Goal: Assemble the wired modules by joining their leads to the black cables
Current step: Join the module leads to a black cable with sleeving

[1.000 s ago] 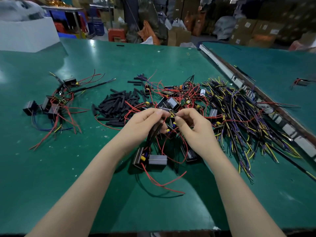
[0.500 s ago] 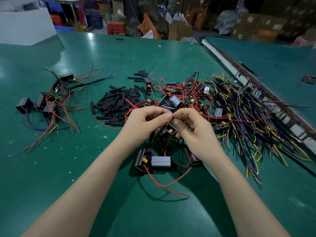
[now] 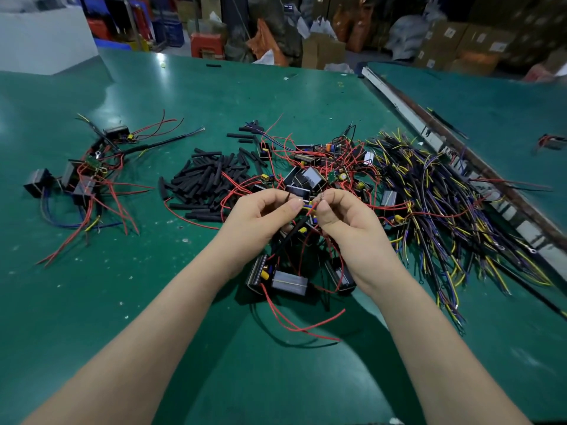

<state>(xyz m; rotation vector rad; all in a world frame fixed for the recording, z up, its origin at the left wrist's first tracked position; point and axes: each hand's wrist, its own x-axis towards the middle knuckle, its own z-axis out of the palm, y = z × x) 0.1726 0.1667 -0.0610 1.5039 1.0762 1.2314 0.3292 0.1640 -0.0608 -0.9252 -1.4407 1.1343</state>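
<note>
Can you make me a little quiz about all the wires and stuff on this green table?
1. True or false: the left hand pinches a black cable.
2. What lies right of the pile of black tubes? A) a heap of yellow, purple and black cables B) a white box C) a red crate
3. Fill in: the right hand pinches a ___ lead.

Key: 1 true; 2 A; 3 red
</note>
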